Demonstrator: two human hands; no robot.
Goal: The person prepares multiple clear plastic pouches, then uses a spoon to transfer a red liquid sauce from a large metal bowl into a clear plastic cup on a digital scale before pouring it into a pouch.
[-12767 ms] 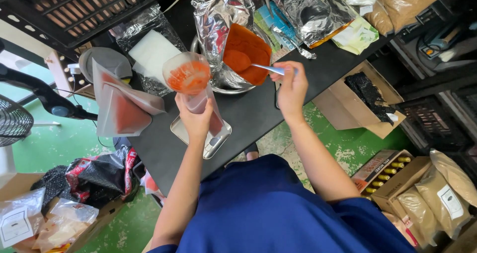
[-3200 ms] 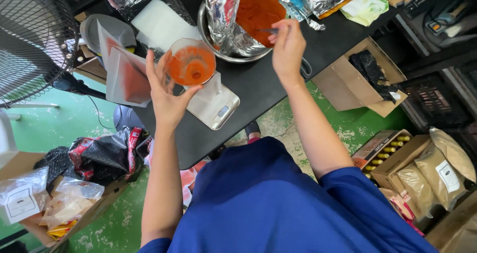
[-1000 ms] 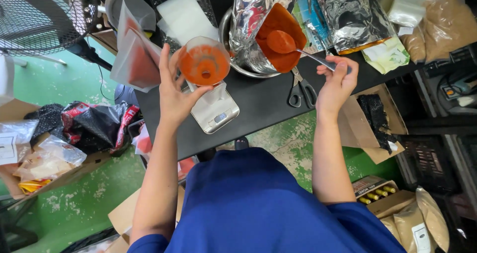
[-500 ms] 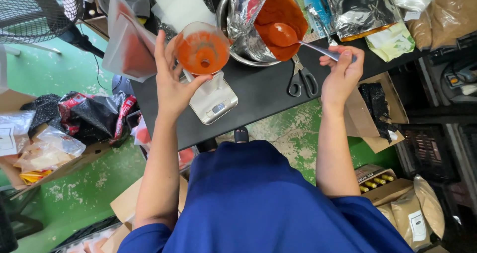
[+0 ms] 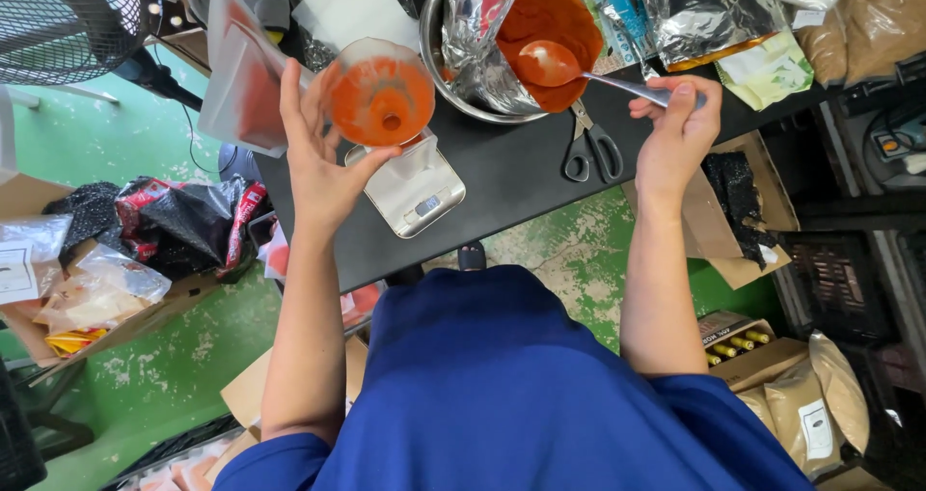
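One clear funnel (image 5: 378, 94) dusted orange — left hand (image 5: 323, 153) grip cupping it, one metal spoon (image 5: 569, 67) of powder pinched by right hand (image 5: 675, 129), black bench (image 5: 511, 177).

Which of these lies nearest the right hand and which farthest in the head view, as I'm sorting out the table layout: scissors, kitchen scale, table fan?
1. Scissors: on the black table just left of the right hand, which holds a spoon.
2. Kitchen scale: further left, under the funnel.
3. Table fan: far left corner, off the table.
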